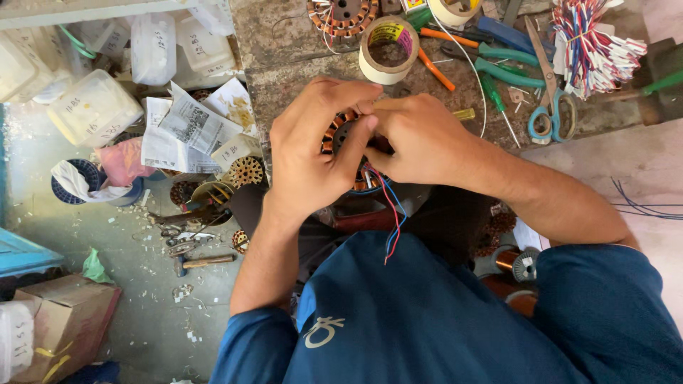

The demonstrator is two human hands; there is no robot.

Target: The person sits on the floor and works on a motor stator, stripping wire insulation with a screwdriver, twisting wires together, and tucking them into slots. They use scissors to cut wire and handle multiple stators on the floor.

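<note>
A round motor stator [337, 134] with copper windings sits between both hands at the near edge of the stone bench [284, 92]. My left hand [313, 149] wraps over its left side, fingers curled on top. My right hand [420, 139] grips its right side, thumb and fingertips pinched at the winding's upper rim. Red and blue lead wires [390, 213] hang from the stator toward my blue shirt. Most of the stator is hidden under the hands.
On the bench lie a masking tape roll [388, 48], another wound stator [343, 16], scissors [549, 107], green-handled pliers [498, 64], screwdrivers and a bundle of red, white and blue wires [594, 46]. Left, on the floor: plastic containers [92, 107], papers, a hammer [203, 262], a cardboard box [64, 320].
</note>
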